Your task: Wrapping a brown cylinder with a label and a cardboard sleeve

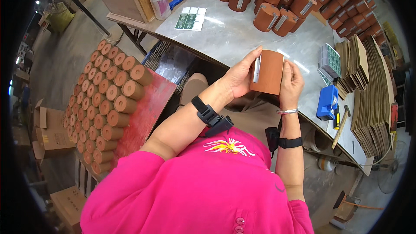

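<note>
A brown cylinder with a pale strip down its side is held upright between both hands above the desk's near edge. The left hand grips its left side and the right hand its right. More cylinders stand toward the far edge, and a blue box lies to the right.

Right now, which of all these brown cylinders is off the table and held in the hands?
The brown cylinder with a silvery label strip, held between the left hand and right hand. The other cylinders rest grouped on the table.
</note>
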Demonstrator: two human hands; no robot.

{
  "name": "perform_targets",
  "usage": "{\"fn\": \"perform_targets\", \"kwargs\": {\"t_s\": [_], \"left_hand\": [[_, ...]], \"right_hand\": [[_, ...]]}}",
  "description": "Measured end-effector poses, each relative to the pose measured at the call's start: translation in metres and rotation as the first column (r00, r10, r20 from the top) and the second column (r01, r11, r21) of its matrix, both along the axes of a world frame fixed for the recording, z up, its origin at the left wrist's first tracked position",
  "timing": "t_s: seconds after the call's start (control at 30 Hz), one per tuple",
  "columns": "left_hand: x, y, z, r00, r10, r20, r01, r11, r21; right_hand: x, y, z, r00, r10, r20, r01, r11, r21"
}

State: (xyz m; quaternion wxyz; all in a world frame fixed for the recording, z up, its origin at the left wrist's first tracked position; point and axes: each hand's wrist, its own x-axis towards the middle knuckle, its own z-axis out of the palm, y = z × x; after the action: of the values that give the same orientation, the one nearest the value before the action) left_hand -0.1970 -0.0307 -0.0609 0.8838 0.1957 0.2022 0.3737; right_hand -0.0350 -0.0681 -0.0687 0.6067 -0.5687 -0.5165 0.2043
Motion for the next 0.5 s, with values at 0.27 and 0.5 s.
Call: {"fn": "perform_targets", "kwargs": {"t_s": [0.27,0.5], "left_hand": [[0.009,-0.009,0.005,0.998,0.016,-0.063,-0.012,0.998,0.06],[0.002,0.008,-0.017,0.971,0.104,-0.216,-0.096,0.994,0.049]], "right_hand": [[-0.024,0.006,0.049,0.95,0.004,0.313,-0.07,0.977,0.202],[-0.042,-0.023,0.044,0.709,0.245,0.661,-0.422,0.898,0.12]]}}
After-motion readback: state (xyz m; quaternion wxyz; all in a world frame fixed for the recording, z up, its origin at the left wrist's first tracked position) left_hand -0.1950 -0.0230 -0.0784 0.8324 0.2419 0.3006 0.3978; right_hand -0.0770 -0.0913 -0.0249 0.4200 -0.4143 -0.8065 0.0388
